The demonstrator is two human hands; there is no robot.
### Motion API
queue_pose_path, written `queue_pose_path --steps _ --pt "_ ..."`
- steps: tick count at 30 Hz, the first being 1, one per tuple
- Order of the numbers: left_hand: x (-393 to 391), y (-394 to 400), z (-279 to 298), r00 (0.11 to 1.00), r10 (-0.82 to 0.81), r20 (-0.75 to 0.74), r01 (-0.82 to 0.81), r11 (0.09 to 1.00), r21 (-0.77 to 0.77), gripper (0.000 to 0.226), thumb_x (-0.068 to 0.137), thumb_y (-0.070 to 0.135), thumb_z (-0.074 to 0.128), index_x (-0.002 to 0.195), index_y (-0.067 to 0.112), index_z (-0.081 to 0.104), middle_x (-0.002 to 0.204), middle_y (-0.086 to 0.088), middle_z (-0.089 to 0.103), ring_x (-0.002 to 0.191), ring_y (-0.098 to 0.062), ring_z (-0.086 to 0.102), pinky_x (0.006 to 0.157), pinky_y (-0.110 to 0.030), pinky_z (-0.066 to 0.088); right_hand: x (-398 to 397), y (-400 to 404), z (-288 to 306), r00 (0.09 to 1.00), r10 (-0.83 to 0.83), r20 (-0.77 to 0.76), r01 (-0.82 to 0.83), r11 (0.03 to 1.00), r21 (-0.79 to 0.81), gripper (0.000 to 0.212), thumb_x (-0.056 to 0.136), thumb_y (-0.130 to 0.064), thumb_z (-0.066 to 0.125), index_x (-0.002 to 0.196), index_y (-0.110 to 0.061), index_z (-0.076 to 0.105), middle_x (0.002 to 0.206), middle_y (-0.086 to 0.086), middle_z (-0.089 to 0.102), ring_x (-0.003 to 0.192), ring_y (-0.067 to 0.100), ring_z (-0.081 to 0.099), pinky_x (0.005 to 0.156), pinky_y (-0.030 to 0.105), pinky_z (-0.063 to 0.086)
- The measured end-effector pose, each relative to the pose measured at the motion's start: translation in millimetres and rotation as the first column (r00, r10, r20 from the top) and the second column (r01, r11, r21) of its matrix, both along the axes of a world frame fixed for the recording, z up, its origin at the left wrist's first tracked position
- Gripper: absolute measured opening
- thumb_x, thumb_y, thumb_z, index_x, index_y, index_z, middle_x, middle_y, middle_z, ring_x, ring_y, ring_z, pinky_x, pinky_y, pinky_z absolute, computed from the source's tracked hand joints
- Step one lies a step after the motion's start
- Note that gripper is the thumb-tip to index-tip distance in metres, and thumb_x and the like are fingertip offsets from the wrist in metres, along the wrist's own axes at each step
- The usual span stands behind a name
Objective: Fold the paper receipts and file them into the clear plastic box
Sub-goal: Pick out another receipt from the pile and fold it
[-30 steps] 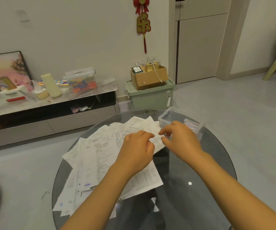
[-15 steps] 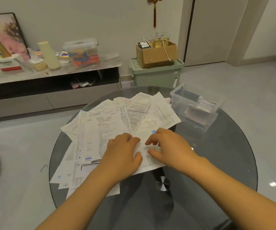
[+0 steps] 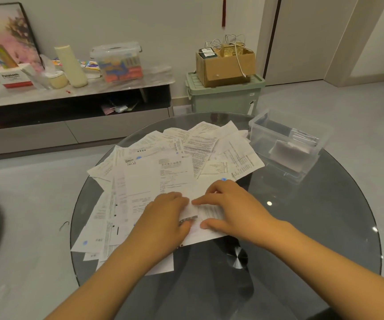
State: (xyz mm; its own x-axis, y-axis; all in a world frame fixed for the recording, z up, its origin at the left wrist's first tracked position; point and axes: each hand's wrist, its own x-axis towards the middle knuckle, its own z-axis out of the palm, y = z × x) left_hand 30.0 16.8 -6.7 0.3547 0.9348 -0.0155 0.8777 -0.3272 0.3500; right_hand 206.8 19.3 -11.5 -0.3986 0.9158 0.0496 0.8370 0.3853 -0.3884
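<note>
A loose heap of white paper receipts (image 3: 163, 167) is spread over the round dark glass table (image 3: 313, 222). Both my hands rest on one receipt (image 3: 200, 232) at the near edge of the heap. My left hand (image 3: 165, 218) lies curled on its left part, fingers pinching the paper. My right hand (image 3: 232, 206) presses its right part, forefinger pointing left and thumb against the near edge. The clear plastic box (image 3: 285, 144) stands at the table's far right with a few folded receipts inside.
Behind the table, a green storage bin (image 3: 223, 98) with a cardboard box (image 3: 225, 65) on top stands on the floor. A low cabinet (image 3: 71, 112) along the wall carries a picture, a clear tub and small items. The table's near and right parts show bare glass.
My hands came back from near the plastic box to the near edge of the heap and settled on one receipt. The view tilted down, then held steady.
</note>
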Motion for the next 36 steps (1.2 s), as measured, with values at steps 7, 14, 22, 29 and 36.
queue_pose_path --steps 7,14,22,29,36 --pt "-11.9 -9.5 7.6 0.982 -0.041 0.187 0.061 0.993 -0.103 0.031 0.085 0.043 0.060 0.115 0.035 0.061 0.114 0.024 0.060 0.108 0.002 0.052 0.094 -0.022 0.043 3.0 1.9 4.6 0.983 -0.004 -0.182 -0.001 0.999 -0.032 0.008 0.085 -0.032 0.064 0.089 -0.028 0.070 0.102 -0.011 0.064 0.099 0.007 0.051 0.089 0.026 0.040" --pt "-26.6 -6.9 17.4 0.891 0.151 0.428 -0.093 0.984 -0.154 0.021 0.083 0.026 0.067 0.095 0.039 0.056 0.086 0.016 0.067 0.074 0.005 0.063 0.070 -0.012 0.047 9.1 4.8 5.7 0.895 -0.268 -0.356 0.201 0.956 -0.214 0.021 0.094 -0.025 0.051 0.075 -0.028 0.043 0.053 -0.007 0.049 0.047 0.004 0.041 0.048 0.013 0.032" --pt "-16.5 -1.0 -1.1 0.945 0.157 0.286 -0.137 0.987 -0.088 0.084 0.080 0.027 0.072 0.144 0.038 0.018 0.121 0.013 0.041 0.093 -0.002 0.053 0.080 -0.013 0.043 3.6 1.4 0.1 0.929 -0.277 -0.244 0.228 0.951 -0.210 0.045 0.086 -0.019 0.062 0.125 -0.025 0.040 0.079 -0.009 0.057 0.075 0.006 0.054 0.068 0.022 0.045" --pt "-10.2 -0.1 -11.4 0.990 -0.141 0.008 0.140 0.988 0.071 0.042 0.086 0.045 0.059 0.127 0.035 0.052 0.134 0.018 0.037 0.127 -0.002 0.026 0.093 -0.015 0.009 7.4 3.3 -1.9 0.990 -0.139 -0.038 0.140 0.990 0.025 0.039 0.084 -0.033 0.063 0.122 -0.036 0.054 0.115 -0.010 0.046 0.112 0.011 0.037 0.095 0.024 0.032" --pt "-12.4 4.7 -14.6 0.980 -0.198 0.010 0.197 0.978 0.074 0.052 0.082 0.062 0.049 0.128 0.037 0.052 0.131 0.021 0.044 0.123 0.001 0.031 0.094 -0.017 0.012 11.1 2.5 -0.2 0.999 0.038 0.031 -0.037 0.998 -0.046 0.051 0.078 -0.057 0.062 0.125 -0.037 0.054 0.127 -0.015 0.046 0.123 0.008 0.027 0.101 0.023 0.016"
